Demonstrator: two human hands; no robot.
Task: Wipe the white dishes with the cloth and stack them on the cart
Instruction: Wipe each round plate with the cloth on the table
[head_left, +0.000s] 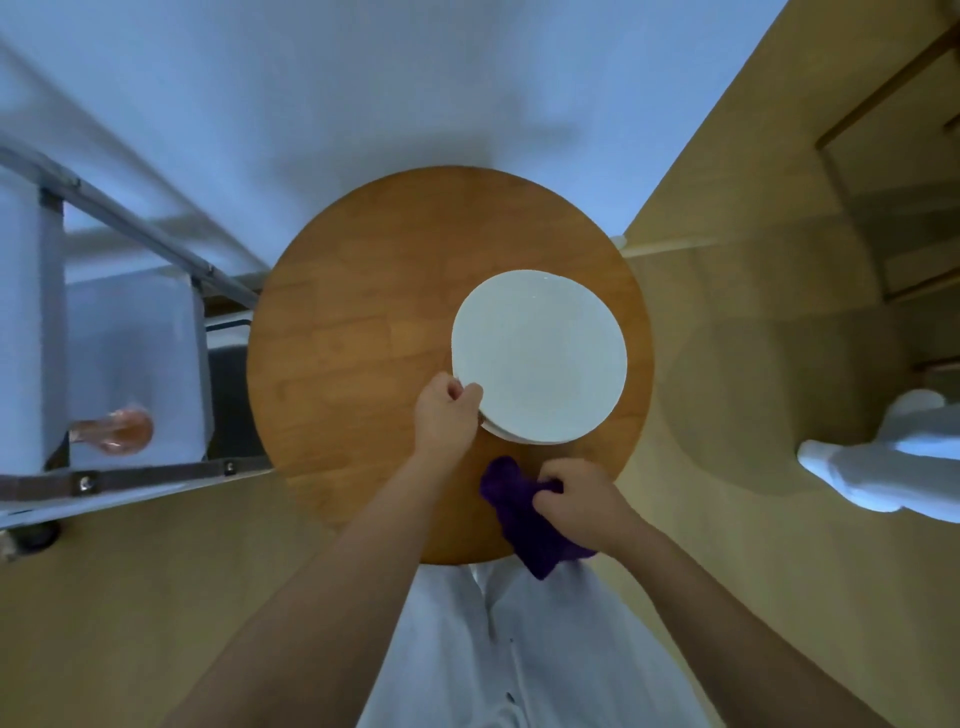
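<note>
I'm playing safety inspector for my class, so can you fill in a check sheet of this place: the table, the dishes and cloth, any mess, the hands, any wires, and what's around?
Surface: round wooden table, mostly bare.
Job's things: stack of white dishes on the table's right half; purple cloth at the near edge, hanging partly off it.
Clutter: nothing seen on the table.
Hands: left hand grips the near-left rim of the top dish; right hand clutches the cloth.
Cables: nothing seen.
Surroundings: metal-framed cart to the left with a pinkish glass item on it; tan floor; a white-clad foot at the right.
</note>
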